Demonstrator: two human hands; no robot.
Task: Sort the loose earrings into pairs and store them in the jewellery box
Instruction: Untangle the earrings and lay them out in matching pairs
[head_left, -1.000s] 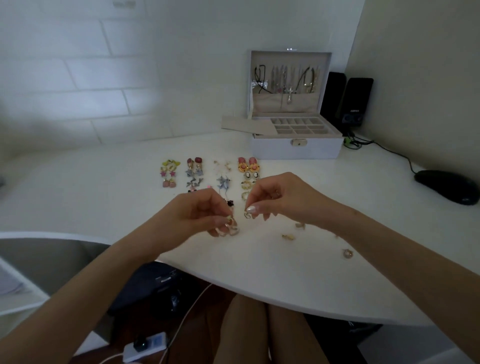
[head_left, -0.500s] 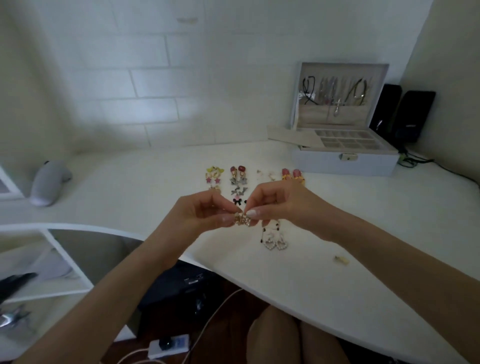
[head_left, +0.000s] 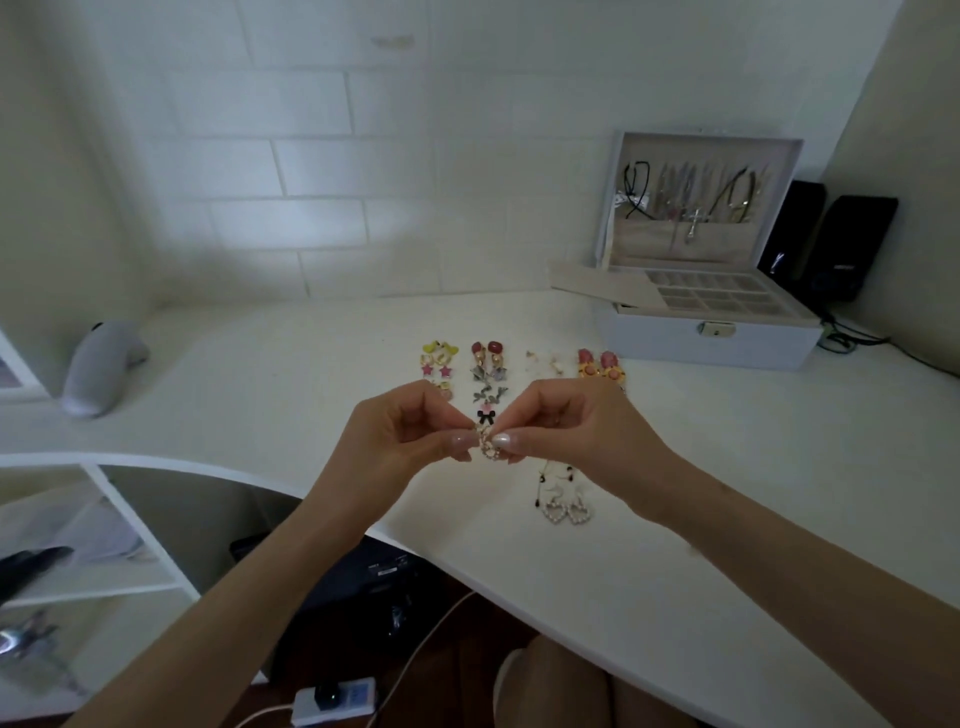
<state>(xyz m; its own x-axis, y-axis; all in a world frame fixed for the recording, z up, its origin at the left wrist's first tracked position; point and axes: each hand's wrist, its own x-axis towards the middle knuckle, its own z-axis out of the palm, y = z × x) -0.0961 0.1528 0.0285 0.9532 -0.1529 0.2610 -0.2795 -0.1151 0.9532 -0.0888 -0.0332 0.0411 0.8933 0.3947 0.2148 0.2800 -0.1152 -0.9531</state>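
Observation:
My left hand (head_left: 400, 431) and my right hand (head_left: 571, 426) meet above the white desk (head_left: 779, 467), both pinching small gold pearl-studded earrings (head_left: 488, 446) between thumb and fingertips. Behind the hands, sorted earrings lie in columns: yellow and pink ones (head_left: 437, 361), red and grey ones (head_left: 487, 364), small pale ones (head_left: 543, 361), pink-orange ones (head_left: 600, 364). A pair of heart-shaped drop earrings (head_left: 563, 512) lies under my right wrist. The open white jewellery box (head_left: 706, 338) stands at the back right, with empty compartments and necklaces hanging in its lid.
Two black speakers (head_left: 831, 244) and cables stand right of the box. A grey curved object (head_left: 98, 364) lies at the far left of the desk. Open shelves (head_left: 104, 545) sit below left. A power strip (head_left: 332, 696) lies on the floor.
The view has swung left and up. My hands have come together, the earrings from each now touching between the fingertips. The loose gold earrings at the right are out of sight.

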